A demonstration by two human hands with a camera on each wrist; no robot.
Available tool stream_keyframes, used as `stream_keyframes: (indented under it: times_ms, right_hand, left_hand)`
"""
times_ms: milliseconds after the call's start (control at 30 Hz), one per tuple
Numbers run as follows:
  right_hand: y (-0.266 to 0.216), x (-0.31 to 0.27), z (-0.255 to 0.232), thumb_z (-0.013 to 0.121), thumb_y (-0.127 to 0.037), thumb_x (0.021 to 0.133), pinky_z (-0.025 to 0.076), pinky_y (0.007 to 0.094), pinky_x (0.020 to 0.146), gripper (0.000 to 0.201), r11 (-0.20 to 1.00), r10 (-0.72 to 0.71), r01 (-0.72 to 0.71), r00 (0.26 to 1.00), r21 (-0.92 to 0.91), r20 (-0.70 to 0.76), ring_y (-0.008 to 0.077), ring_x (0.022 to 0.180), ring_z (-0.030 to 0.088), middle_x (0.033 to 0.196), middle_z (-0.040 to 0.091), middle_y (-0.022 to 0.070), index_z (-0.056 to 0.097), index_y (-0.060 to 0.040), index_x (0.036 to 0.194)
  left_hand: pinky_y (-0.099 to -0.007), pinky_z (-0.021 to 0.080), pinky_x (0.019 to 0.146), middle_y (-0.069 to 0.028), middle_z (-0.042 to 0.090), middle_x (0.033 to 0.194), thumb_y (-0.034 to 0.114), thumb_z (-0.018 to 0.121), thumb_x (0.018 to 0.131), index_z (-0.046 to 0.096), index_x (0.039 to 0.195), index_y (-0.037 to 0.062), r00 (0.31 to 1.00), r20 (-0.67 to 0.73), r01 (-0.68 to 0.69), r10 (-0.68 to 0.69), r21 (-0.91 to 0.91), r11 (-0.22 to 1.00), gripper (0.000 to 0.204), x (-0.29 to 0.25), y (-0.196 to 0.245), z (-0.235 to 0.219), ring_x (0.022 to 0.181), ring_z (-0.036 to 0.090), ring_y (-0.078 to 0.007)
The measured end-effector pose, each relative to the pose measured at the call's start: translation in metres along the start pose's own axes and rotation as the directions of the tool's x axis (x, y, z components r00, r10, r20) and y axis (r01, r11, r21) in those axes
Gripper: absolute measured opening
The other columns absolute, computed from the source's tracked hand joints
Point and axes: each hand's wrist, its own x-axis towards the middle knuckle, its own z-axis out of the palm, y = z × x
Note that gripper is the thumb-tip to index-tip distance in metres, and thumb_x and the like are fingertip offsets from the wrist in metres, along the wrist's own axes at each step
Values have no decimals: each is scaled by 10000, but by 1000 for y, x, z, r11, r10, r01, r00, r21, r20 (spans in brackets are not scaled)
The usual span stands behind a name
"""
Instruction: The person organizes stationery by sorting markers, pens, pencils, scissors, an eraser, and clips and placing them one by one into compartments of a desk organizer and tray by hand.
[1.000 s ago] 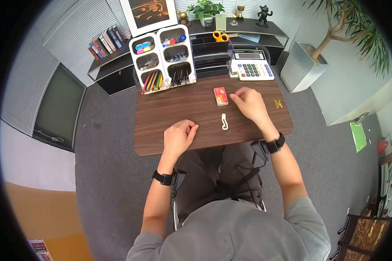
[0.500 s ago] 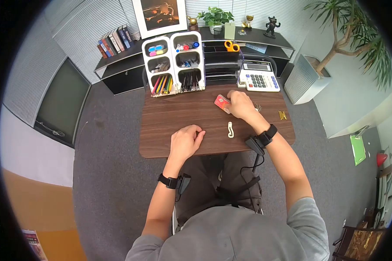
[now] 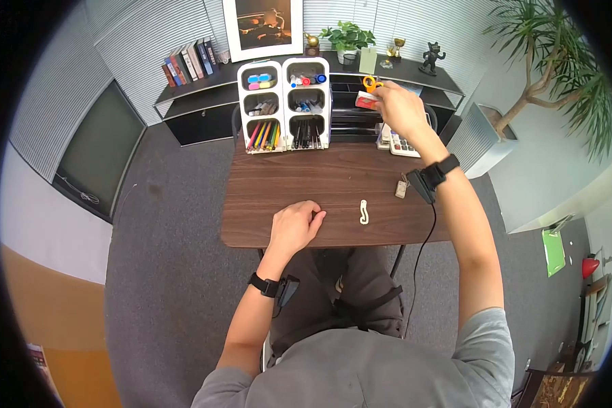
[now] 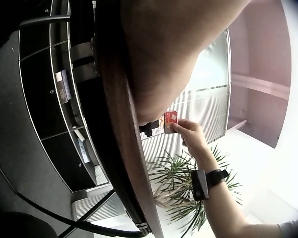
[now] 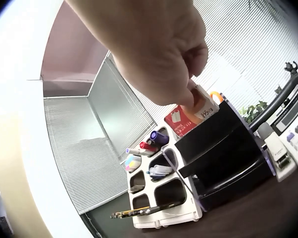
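A small red and white box (image 3: 367, 100) is pinched in the right hand (image 3: 401, 111), at the top of the black tiered rack (image 3: 350, 117). The right wrist view shows the box (image 5: 181, 121) just above the rack's upper edge, the thumb and fingers of the right hand (image 5: 161, 59) on it. Loosely curled, the left hand (image 3: 295, 227) rests on the table's near part. To its right lies a cream, hook-shaped piece (image 3: 364, 212), touched by neither hand. A small pale object (image 3: 401, 189) lies below the right wrist.
A white organizer (image 3: 283, 102) with pens and pencils stands left of the rack. Orange-handled scissors (image 3: 369, 83) are in the rack. The calculator (image 3: 404, 147) is partly behind the right arm. A shelf with a plant (image 3: 347, 37) is behind.
The right hand has taken hold of the red box and carried it up from the table to the rack's top. The small pale object has come into fuller view. The left hand stays on the table.
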Motion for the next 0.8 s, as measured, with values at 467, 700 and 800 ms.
stream_keyframes:
  times_ms: [467,700,800]
  right_hand:
    - [8,18,30,712,-140,834,585,442,728,108,963,6,48,980,-264,199,321,873,728,909,733,132,707,-92,931]
    - [15,12,32,691,-189,868,573,447,712,112,972,-46,46,999,-232,5,331,842,713,951,713,125,695,-94,928]
    - [11,0,9,707,-251,880,562,452,714,164,985,83,-98,991,-143,-107,339,842,703,944,712,116,695,-93,918]
  left_hand:
    - [-388,491,574,-62,589,611,236,720,879,683,866,81,997,-62,-51,49,-37,998,160,-1,-4,5,588,617,-270]
    - [-388,488,570,-61,587,609,233,722,875,686,872,81,995,-73,-66,63,-40,997,156,0,-2,2,587,617,-270]
    - [-402,522,620,-72,649,695,235,701,892,662,867,69,1000,4,-13,13,-16,1000,172,0,1,-2,663,660,-274]
